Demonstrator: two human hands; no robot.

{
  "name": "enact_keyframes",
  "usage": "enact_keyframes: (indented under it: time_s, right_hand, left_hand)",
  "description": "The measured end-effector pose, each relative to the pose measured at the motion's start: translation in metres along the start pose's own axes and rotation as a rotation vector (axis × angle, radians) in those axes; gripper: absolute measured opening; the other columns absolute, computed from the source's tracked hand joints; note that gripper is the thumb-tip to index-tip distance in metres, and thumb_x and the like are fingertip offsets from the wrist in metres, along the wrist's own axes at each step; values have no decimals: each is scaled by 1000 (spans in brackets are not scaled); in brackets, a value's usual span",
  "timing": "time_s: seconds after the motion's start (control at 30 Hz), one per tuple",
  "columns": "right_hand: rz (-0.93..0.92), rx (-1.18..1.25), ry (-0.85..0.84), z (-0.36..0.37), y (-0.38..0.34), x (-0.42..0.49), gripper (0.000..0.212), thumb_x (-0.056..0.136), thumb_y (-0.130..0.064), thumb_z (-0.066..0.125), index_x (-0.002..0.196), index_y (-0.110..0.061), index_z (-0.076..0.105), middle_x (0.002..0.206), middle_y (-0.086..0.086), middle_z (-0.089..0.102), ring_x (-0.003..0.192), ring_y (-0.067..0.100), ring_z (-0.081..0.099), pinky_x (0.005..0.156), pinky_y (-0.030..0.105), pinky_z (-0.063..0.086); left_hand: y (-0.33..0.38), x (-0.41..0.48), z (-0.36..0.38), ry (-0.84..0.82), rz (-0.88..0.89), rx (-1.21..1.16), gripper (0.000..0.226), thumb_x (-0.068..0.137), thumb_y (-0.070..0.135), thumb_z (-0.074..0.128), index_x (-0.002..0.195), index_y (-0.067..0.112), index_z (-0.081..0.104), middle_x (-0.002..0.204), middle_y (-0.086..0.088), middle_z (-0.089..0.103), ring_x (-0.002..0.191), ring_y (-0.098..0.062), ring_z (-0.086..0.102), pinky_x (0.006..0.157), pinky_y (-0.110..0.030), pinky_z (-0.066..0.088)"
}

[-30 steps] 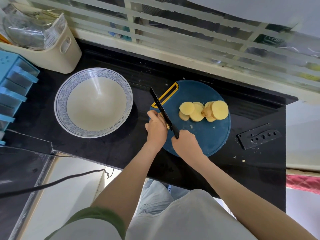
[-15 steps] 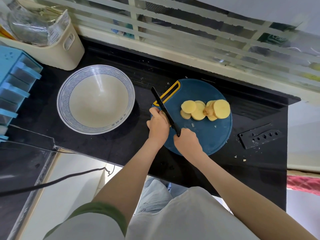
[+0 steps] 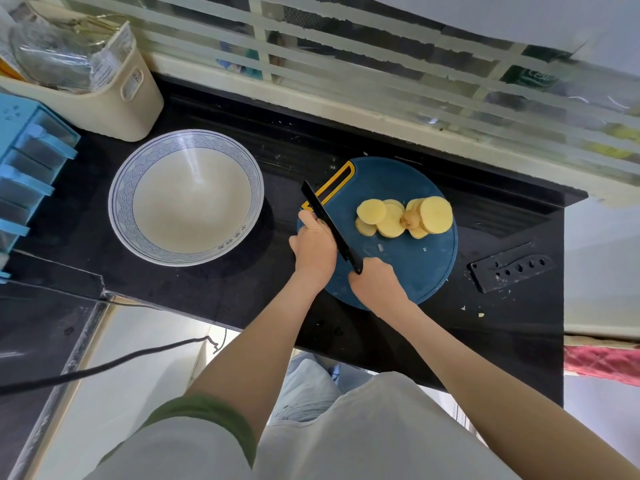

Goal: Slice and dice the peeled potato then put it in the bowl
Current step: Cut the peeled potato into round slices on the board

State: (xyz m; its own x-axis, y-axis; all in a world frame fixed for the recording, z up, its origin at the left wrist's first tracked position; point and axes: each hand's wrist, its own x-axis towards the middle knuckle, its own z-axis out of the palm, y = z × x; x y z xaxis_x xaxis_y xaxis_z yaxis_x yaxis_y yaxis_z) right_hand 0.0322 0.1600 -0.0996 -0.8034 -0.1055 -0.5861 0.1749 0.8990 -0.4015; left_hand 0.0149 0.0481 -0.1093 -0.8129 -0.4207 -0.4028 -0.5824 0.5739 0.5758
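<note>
While slicing looks done, dicing not begun: potato slices (image 3: 405, 218) fanned on far half of cutting board (image 3: 408, 268), none cubed. Bowl (image 3: 194, 206) left of board, no potato inside. Right hand (image 3: 375, 285) grips knife (image 3: 325, 220) at board's near-left; left hand (image 3: 313, 245) curled against blade (contents hidden, cannot tell).

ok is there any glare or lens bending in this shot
Head view: a bright glare streak runs down the inside of the bowl; the wide lens bends the window bars; potato slices and knife look sharp.
</note>
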Motion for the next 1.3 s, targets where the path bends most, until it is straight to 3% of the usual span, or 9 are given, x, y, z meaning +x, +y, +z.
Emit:
enact_keyframes:
  time_s: [0.1,0.23,0.37,0.57,0.73,0.9,0.97,1.13,1.3]
  right_hand:
    - [40,25,-5,2,4,0,23,93,-18,47,72,-10,43,69,2,46,68,22,51,57,31,37]
    - [52,45,-2,3,5,2,18,94,-19,48,81,-7,46,74,4,49,69,22,51,57,30,38]
    - [45,64,-9,3,9,5,21,93,-19,48,75,-10,44,72,3,48,67,21,50,49,25,32]
    - [43,67,-2,5,11,7,30,93,-19,47,66,-16,36,68,1,45,62,17,47,54,28,35]
    - [46,71,-26,9,6,13,29,93,-16,48,66,-14,37,71,2,47,72,24,51,61,30,38]
    - [54,48,-53,14,11,16,17,94,-20,47,83,-7,46,83,8,52,76,25,51,65,32,39]
    - [36,39,-61,12,12,18,19,94,-19,47,79,-8,46,77,4,50,72,22,50,62,30,37]
    - [-46,-3,-71,1,13,19,35,93,-11,44,60,-14,33,60,-2,40,54,12,38,48,25,25]
    - [65,306,-49,-21,26,18,27,91,-16,47,66,-12,37,57,3,42,45,16,39,46,26,35]
  left_hand:
    - [2,-1,2,70,13,-30,29,99,6,30,127,0,33,116,-17,52,106,-34,51,90,-43,38]
    - [2,-7,13,282,112,-83,18,101,11,37,108,-4,46,69,-7,52,70,-30,60,66,-36,34]
    - [-11,-8,2,152,36,-213,24,105,26,29,103,6,43,71,-3,51,70,-25,55,68,-38,42]
    - [-29,1,-10,-164,133,-213,41,104,35,29,71,14,41,67,-1,45,66,-15,44,65,-33,33]
    - [-27,3,-8,-193,172,-161,33,105,29,28,80,14,44,73,0,48,77,-21,49,70,-35,35]
    - [-37,3,-9,-223,82,-208,37,102,41,34,72,20,37,67,2,42,66,-15,42,64,-31,34]
    - [-35,4,-9,-239,90,-163,38,99,48,40,75,19,39,67,3,44,62,-11,42,57,-29,33]
    - [-28,12,-6,-221,119,-105,31,98,40,44,75,20,42,70,3,51,67,-11,49,55,-25,33]
    - [-28,16,-11,-172,75,17,27,97,35,38,84,13,47,79,-4,57,81,-26,56,71,-36,43]
